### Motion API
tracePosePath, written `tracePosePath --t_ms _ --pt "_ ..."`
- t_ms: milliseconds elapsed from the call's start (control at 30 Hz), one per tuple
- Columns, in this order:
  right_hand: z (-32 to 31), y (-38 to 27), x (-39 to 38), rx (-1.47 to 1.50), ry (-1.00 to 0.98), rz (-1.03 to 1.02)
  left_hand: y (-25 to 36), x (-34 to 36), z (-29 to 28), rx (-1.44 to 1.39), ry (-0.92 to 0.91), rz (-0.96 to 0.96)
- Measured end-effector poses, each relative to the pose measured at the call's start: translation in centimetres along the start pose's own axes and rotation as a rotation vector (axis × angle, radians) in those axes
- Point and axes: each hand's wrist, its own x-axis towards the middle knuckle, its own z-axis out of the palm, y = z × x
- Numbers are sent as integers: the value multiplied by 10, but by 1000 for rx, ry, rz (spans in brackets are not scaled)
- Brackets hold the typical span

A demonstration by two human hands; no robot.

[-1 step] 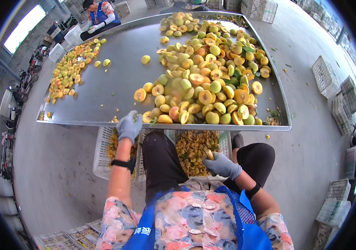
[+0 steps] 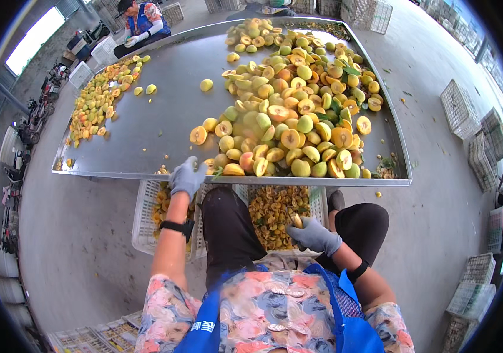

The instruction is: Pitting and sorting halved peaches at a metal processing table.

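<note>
My left hand, in a grey glove, is over the near edge of the metal table. Its fingers are apart, close to a halved fruit, and hold nothing that I can see. A large heap of halved yellow-green stone fruit, many cut faces showing, covers the table's right side. Low by my right knee, my gloved right hand is closed round a small pale-yellow piece whose kind I cannot make out. Below it, a white crate contains many brownish-yellow fruit pieces.
A smaller pile of yellow-orange fruit pieces lies on the table's left. Another white crate stands under the near edge. Across the table sits a person in a blue vest. White crates stand on the floor at right.
My left hand has shifted slightly right along the table edge, nearer the halved fruit. My right hand stays almost where it was, still closed round the small piece.
</note>
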Motion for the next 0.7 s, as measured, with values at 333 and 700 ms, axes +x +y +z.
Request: tracePosePath --t_ms 333,700 --pt "5 0 -6 53 35 8 0 34 47 -80 4 156" --pt "16 -23 -26 -81 118 -112 32 -22 17 -2393 -379 -288"
